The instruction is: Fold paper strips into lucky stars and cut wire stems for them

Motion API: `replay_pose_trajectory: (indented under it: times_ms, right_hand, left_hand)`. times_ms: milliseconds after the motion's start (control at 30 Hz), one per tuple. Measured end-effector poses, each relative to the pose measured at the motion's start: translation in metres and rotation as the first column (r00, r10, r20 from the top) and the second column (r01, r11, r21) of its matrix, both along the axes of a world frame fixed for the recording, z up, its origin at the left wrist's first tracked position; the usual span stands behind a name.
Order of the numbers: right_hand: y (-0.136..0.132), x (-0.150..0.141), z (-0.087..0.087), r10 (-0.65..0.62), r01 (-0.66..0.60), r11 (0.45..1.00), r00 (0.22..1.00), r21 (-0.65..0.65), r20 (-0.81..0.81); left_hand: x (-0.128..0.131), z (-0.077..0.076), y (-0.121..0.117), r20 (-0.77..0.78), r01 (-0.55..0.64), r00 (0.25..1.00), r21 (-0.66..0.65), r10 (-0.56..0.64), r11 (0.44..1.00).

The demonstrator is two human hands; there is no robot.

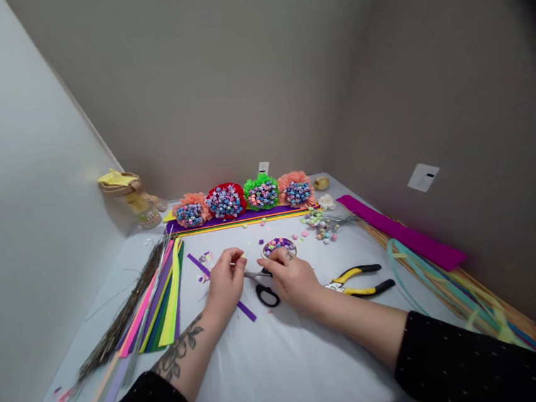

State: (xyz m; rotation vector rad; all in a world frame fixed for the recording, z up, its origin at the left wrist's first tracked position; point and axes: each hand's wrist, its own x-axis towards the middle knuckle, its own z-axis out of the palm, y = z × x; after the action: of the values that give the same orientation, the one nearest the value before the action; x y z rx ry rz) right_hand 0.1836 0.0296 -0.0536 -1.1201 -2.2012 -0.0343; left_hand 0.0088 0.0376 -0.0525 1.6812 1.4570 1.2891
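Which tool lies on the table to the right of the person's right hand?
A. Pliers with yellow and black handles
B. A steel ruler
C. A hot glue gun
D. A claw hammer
A. The yellow-and-black-handled pliers lie on the table just beyond the right hand.

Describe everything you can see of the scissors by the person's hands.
The scissors lie on the white table cover, their metal blades pointing toward the left hand and apparently closed. They have black loop handles. One loop shows in full, resting on the cover, while the other lies mostly beneath the right hand. That hand is over them, but whether it grips them cannot be told. The blade tips end close to the left hand; whether they touch it is unclear.
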Motion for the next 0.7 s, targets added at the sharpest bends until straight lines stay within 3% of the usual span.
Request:
replay_pose_trajectory:
  times_ms: [67,133,300,400,700]
  right_hand:
    - [-0.001,0.002,-0.001,0.036,-0.035,0.999,0.998,0.020,-0.042]
    - [-0.003,0.006,0.000,0.068,-0.066,0.997,0.993,0.031,-0.093]
    - [-0.015,0.017,0.012,0.091,-0.091,0.996,0.976,0.012,-0.197]
    - [-0.022,0.023,0.019,0.087,-0.093,0.996,0.971,-0.015,-0.223]
    - [-0.028,0.025,0.023,0.117,-0.117,0.993,0.971,0.015,-0.206]
  left_hand:
    - [0.006,0.004,-0.004,0.204,-0.024,0.978,-0.042,0.032,0.999]
    - [0.014,0.008,-0.010,0.414,0.007,0.909,-0.121,0.044,0.993]
    - [0.030,0.017,-0.032,0.776,0.273,0.624,-0.323,0.088,0.906]
    - [0.034,0.020,-0.042,0.824,0.344,0.552,-0.365,0.128,0.865]
    - [0.038,0.016,-0.045,0.845,0.458,0.530,-0.351,0.066,0.817]
